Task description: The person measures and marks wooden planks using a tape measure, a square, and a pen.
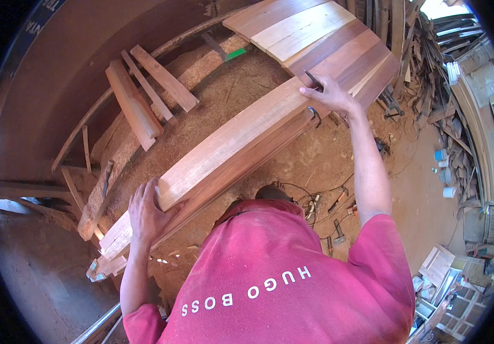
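A long, light brown wooden plank [230,137] lies slantwise in front of me, resting on darker boards beneath. Near its left end my left hand [146,212] grips it, fingers over the top and thumb along the near side. My right hand [332,94] is at the plank's far right end, closed around a slim dark pencil [314,80] that points up and left. Beyond that hand, a panel of light and reddish boards [327,34] is laid side by side. A dark curved metal piece [314,116] shows below the right hand, at the plank's near edge.
Several loose wood pieces [164,86] lean at the upper left. A hammer [107,178] rests on a rough beam [95,209]. Tools and cables [316,209] lie on the dusty floor at right. Scrap wood [430,86] is piled far right, near small buckets [445,175].
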`<state>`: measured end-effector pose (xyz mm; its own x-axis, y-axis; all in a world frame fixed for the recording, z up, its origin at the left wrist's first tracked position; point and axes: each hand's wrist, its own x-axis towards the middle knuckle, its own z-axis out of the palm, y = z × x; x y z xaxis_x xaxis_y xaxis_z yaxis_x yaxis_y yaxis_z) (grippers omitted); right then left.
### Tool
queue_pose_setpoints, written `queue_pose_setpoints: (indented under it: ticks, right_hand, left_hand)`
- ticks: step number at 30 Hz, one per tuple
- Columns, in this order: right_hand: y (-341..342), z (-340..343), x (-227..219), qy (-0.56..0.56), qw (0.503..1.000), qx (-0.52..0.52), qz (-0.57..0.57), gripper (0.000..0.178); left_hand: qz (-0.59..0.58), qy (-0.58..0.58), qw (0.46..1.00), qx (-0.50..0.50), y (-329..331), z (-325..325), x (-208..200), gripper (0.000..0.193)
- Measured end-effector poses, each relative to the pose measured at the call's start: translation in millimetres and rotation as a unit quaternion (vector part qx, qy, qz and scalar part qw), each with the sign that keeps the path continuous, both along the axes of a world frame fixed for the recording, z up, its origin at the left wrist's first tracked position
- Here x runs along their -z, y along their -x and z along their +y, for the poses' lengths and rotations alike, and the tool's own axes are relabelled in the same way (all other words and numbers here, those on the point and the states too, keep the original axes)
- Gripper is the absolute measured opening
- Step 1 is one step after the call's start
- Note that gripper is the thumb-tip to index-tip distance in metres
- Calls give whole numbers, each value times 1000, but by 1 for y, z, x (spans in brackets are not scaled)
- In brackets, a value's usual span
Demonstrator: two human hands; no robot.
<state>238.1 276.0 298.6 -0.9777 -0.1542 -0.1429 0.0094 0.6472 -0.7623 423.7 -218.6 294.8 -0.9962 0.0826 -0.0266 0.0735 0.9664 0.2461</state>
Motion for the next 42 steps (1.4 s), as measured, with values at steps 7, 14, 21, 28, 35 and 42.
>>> queue_pose_setpoints:
  ticks: [7,14,21,28,35,42]
  right_hand:
    - [-26,13,33,151,986,-3,66,81]
    - [-36,8,20,67,992,57,96,55]
    - [-35,2,15,100,990,34,89,47]
    - [-31,4,18,11,997,44,67,46]
    - [-33,-13,13,35,997,68,26,51]
    - [-30,-3,29,25,995,64,71,55]
  left_hand:
    - [-131,-101,986,-20,16,-7,-31,97]
    - [-327,-299,896,23,32,-23,-28,100]
    - [-378,-276,883,35,50,-32,-8,93]
    - [-342,-290,893,36,45,-30,-6,86]
    - [-152,-52,982,97,14,-3,-22,103]
    - [-36,2,995,96,8,8,-6,96]
